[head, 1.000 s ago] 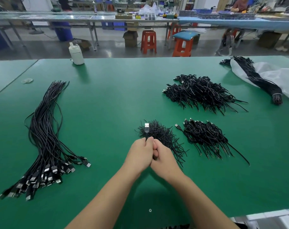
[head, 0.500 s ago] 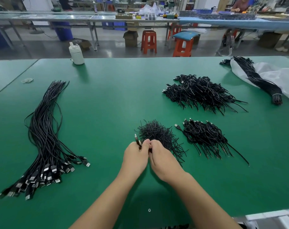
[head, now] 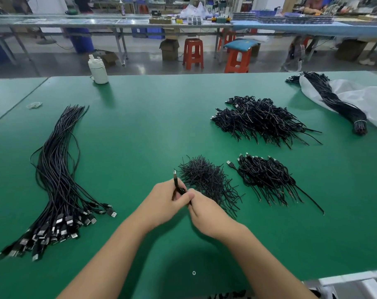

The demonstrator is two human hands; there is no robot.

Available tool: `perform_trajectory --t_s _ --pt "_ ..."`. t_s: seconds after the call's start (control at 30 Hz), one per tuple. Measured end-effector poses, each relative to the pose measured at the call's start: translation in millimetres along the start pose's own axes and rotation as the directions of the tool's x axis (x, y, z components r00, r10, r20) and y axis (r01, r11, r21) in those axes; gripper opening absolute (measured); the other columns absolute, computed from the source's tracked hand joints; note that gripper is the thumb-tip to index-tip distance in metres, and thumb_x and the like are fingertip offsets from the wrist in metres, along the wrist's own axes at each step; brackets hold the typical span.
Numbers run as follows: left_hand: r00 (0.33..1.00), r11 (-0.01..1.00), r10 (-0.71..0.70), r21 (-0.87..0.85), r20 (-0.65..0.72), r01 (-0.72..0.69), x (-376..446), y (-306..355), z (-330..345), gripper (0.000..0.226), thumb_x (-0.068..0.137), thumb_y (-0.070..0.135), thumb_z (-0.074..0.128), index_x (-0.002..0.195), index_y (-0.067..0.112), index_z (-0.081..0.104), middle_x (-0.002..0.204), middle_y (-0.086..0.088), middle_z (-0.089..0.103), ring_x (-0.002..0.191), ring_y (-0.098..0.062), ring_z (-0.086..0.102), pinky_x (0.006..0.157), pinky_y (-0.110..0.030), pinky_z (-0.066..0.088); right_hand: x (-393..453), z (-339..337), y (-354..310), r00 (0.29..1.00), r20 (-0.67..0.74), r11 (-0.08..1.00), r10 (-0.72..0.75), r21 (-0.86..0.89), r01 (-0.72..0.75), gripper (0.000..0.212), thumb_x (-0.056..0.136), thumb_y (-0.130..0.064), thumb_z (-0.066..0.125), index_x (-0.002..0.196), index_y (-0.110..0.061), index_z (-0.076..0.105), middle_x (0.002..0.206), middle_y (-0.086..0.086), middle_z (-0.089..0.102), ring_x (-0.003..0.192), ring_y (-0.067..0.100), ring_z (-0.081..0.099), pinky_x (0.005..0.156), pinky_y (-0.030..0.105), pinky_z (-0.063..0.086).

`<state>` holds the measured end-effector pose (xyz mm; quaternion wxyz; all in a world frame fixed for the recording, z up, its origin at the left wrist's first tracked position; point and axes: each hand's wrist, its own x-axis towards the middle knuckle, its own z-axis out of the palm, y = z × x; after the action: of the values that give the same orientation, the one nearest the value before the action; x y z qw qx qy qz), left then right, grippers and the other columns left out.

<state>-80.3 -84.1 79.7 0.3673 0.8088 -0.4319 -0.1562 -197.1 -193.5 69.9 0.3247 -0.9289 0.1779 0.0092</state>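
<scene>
both hands are low over the green table [head: 140, 137], right in front of the pile of thin ties [head: 204, 180]. left hand [head: 163, 201] is curled round a short black cable [head: 176, 180], plug poking up past the knuckles. right hand [head: 207, 212] pinches the same cable just below the left thumb. my guess is it's getting folded and tied, so i'd hold the folds tight in the left fist, wrap round the middle, and twist snug without kinking near the plug. hard to tell: most of the cable is buried in the left palm, and i can't see whether the right fingertips also have a tie.
</scene>
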Motion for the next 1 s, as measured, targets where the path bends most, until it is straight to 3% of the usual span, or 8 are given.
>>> perform_trajectory --t_s 0.27,0.37,0.43,0.5,0.63,0.77,0.87,1.0 --pt "0.996 0.993 -0.058 0.111 0.069 0.051 5 -5 2 0.014 0.093 0.033 0.061 0.083 0.023 0.063 0.067 0.009 0.06 0.057 -0.001 0.047 0.055 -0.013 0.037 -3 10 4 0.991 0.136 0.938 0.016 0.34 -0.062 0.038 0.105 -0.031 0.04 0.142 -0.025 0.044 0.134 -0.002 0.058 0.122 0.016 0.054 0.107 0.037 0.041" --pt "0.994 0.996 -0.078 0.05 0.072 0.074 11 -3 2 0.018 0.092 0.029 0.062 0.076 0.023 0.063 0.061 0.01 0.064 0.051 0.001 0.049 0.053 -0.013 0.035 -1 12 5 0.999 0.025 0.961 0.039 0.273 -0.044 0.023 0.106 -0.026 0.036 0.114 -0.023 0.058 0.107 -0.004 0.063 0.101 0.016 0.058 0.097 0.041 0.047" --pt "0.994 0.996 -0.084 0.022 0.065 0.083 16 -1 4 0.021 0.091 0.029 0.062 0.072 0.02 0.064 0.056 0.012 0.063 0.048 0.0 0.046 0.052 -0.014 0.035 1 12 4 0.994 -0.027 0.942 0.104 0.324 -0.089 0.025 0.105 -0.025 0.035 0.086 -0.026 0.052 0.08 -0.004 0.055 0.073 0.016 0.055 0.075 0.042 0.054" --pt "0.99 0.993 -0.095 -0.063 0.104 0.102 22 -1 7 0.019 0.092 0.026 0.064 0.077 0.015 0.066 0.056 0.008 0.057 0.05 -0.005 0.042 0.054 -0.022 0.036 1 12 6 0.986 -0.054 0.913 0.157 0.389 -0.124 0.028 0.105 -0.026 0.035 0.08 -0.024 0.048 0.075 0.0 0.052 0.064 0.017 0.05 0.059 0.037 0.05" --pt "0.966 0.841 -0.13 -0.491 0.225 0.228 32 -13 6 0.013 0.094 0.014 0.066 0.105 0.008 0.062 0.065 0.005 0.053 0.057 -0.012 0.045 0.057 -0.023 0.041 1 7 17 0.962 -0.129 0.897 0.24 0.408 -0.169 0.03 0.105 -0.027 0.036 0.079 -0.018 0.045 0.076 -0.003 0.05 0.071 0.015 0.044 0.069 0.034 0.037" --pt "0.971 0.966 -0.236 0.098 -0.036 0.238 52 -46 19 0.026 0.089 0.033 0.07 0.109 0.02 0.06 0.106 0.0 0.053 0.091 -0.016 0.053 0.089 -0.032 0.044 -6 3 28 0.937 -0.138 0.851 0.322 0.476 -0.222 0.034 0.106 -0.032 0.035 0.081 -0.012 0.047 0.077 -0.005 0.05 0.074 0.013 0.046 0.07 0.031 0.036" --pt "0.951 0.912 -0.307 0.278 -0.025 0.302 56 -54 36 0.032 0.085 0.051 0.068 0.104 0.027 0.06 0.113 0.0 0.049 0.11 -0.02 0.049 0.099 -0.038 0.04 -10 1 31 0.927 -0.135 0.812 0.351 0.536 -0.229 0.033 0.105 -0.034 0.035 0.078 -0.017 0.044 0.072 -0.007 0.045 0.066 0.01 0.041 0.063 0.026 0.032" --pt "0.952 0.893 -0.284 0.329 -0.117 0.307 55 -55 52 0.018 0.088 0.048 0.065 0.082 0.034 0.056 0.101 0.006 0.043 0.108 -0.019 0.046 0.092 -0.036 0.035 -11 0 36 0.92 -0.099 0.774 0.379 0.579 -0.256 0.033 0.104 -0.035 0.036 0.076 -0.019 0.043 0.072 -0.004 0.043 0.064 0.012 0.037 0.063 0.03 0.032"
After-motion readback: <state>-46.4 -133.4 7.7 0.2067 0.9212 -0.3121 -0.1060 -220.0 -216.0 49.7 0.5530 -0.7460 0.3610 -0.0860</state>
